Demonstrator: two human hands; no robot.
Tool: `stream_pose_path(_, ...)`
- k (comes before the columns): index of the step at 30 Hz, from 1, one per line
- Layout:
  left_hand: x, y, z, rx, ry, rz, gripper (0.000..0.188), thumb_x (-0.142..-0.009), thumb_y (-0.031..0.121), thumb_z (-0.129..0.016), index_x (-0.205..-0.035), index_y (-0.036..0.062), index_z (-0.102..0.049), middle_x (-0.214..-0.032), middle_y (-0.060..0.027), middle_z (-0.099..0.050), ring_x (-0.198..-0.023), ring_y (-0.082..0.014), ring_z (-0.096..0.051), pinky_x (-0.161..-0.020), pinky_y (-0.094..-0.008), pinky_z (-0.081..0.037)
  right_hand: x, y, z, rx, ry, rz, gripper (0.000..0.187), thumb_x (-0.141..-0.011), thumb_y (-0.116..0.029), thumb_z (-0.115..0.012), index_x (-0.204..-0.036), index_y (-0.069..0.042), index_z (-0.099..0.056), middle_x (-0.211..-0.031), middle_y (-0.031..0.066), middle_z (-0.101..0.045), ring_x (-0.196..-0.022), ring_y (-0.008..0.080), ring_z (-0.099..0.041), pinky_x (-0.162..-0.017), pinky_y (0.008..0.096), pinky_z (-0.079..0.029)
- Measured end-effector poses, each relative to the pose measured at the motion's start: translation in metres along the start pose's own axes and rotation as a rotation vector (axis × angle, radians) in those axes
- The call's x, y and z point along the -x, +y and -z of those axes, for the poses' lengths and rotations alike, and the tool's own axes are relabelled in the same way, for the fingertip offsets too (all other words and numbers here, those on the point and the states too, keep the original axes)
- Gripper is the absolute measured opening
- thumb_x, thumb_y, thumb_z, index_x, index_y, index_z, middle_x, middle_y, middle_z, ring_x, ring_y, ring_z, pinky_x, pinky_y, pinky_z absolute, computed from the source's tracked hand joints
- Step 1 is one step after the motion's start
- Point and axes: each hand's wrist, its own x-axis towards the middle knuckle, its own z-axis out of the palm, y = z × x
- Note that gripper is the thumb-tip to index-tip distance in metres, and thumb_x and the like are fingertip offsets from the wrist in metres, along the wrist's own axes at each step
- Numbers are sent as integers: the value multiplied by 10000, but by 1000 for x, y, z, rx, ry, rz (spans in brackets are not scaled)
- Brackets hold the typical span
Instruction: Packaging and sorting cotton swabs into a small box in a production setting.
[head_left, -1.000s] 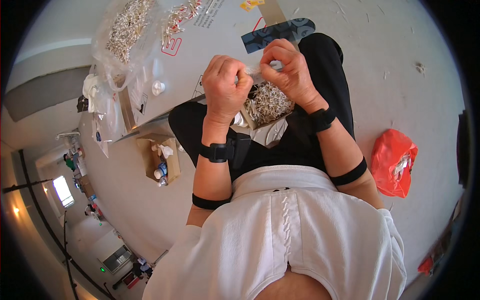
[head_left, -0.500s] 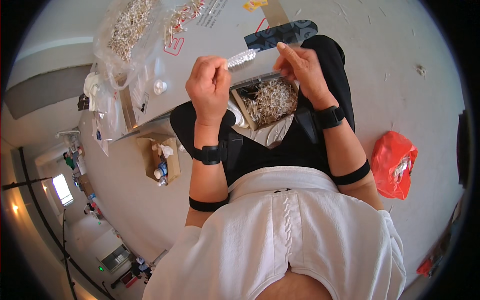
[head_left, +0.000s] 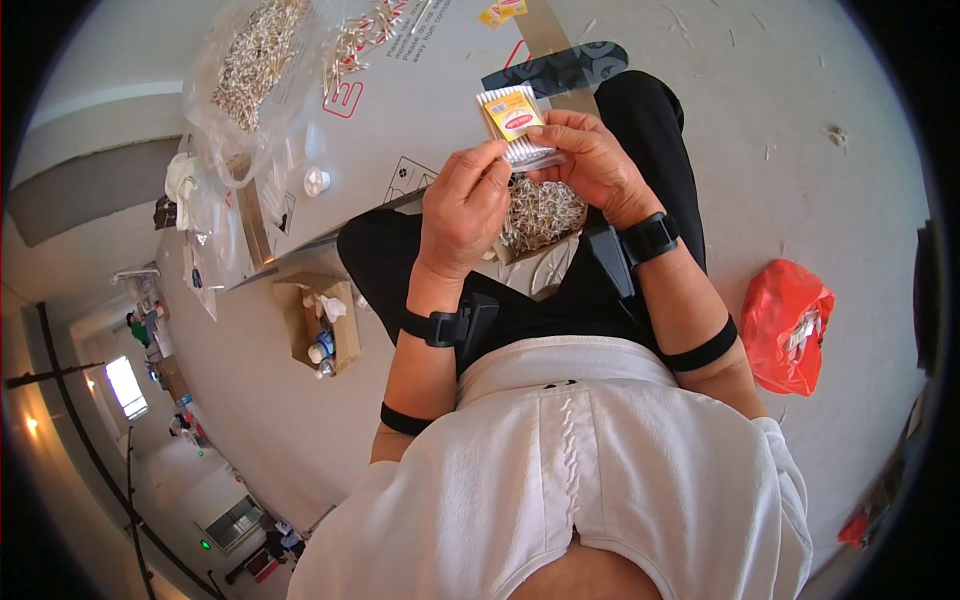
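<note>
A clear flat pack of cotton swabs [head_left: 494, 108] with a yellow label is held up over my lap, label side facing me. My right hand [head_left: 592, 165] grips its right side, thumb lying over the label's edge. With fingers pinched together, my left hand [head_left: 463, 210] takes the pack's lower left corner. Just beneath my hands, loose cotton swabs [head_left: 545, 212] fill a box between my legs. My hands and the pack hide part of that box.
Ahead is a grey table [head_left: 375, 135] bearing a clear bag of cotton swabs [head_left: 255, 70], a loose swab pile [head_left: 360, 45] and yellow labels [head_left: 502, 12]. A cardboard box [head_left: 345, 335] with bottles stands on the floor at left, a red bag [head_left: 785, 345] at right.
The pack has turned so its label faces me. My left hand has moved right and slightly down; my right hand, apart from the pack before, now grips it.
</note>
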Motion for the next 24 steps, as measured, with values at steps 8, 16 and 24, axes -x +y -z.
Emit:
stream_pose_path(8, 4, -5, 1, 115, 54, 130, 218, -706, -64, -619, -912, 1, -592, -995, -108, -611, -819, -223, -609, -695, -287, -499, -3, 3, 0, -26, -5, 48, 235, -839, -103, -623, -1046, 4, -593, -959, 81, -648, -810, 142, -643, -694, 264, -543)
stream_pose_path(16, -4, -9, -3, 618, 160, 537, 311, -769, 91, -659, -1053, 6, -563, -1026, -90, -606, -907, -175, -589, -768, -291, -467, -3, 7, -4, 179, -14, 211, 235, -805, -14, -639, -1039, -27, -626, -933, 36, -655, -837, 108, -619, -766, 235, -507)
stream_pose_path(24, -15, -6, 2, 613, 62, 410, 383, -649, 57, -760, -1007, 52, -622, -1045, -74, -603, -990, -183, -559, -846, -297, -450, 0, 8, -13, 296, -146, 385, 276, -751, 73, -635, -1010, -18, -662, -926, 50, -662, -825, 106, -614, -785, 238, -506)
